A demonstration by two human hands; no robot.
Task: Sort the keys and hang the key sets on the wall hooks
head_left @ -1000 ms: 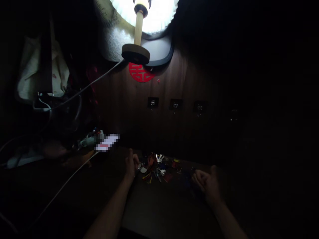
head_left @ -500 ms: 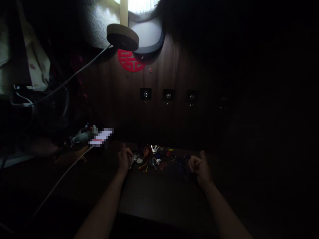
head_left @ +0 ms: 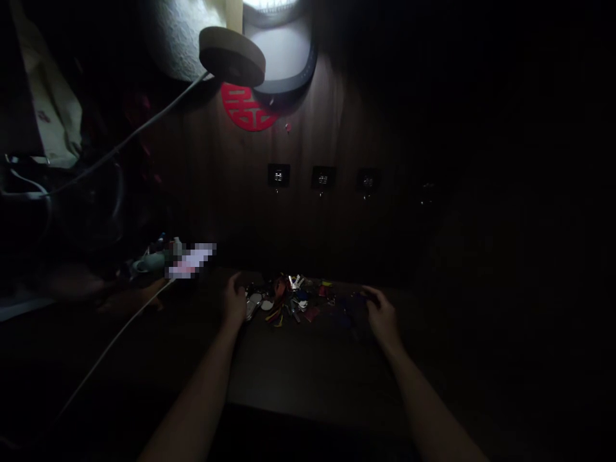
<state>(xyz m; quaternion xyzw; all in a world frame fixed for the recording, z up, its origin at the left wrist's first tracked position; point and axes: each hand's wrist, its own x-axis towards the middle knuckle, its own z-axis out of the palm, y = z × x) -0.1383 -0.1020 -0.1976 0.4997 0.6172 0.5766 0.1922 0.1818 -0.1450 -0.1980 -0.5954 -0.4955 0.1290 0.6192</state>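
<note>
Both uncurled now, left hand (head_left: 235, 307) and right hand (head_left: 384, 316) flank keys (head_left: 295, 282) near the table's (head_left: 303, 372) far edge, each grip too dim to tell

We see small silver keys (head_left: 295, 282) that look like shiny metal. The dark brown wall (head_left: 325, 138) looks like smooth wood, and the dark table top (head_left: 308, 366) looks dull. The round red cut-out sign (head_left: 245, 119) looks like paper, the cream bag (head_left: 58, 119) like cloth, the pale rounded shape (head_left: 180, 42) rough and bumpy.
</note>
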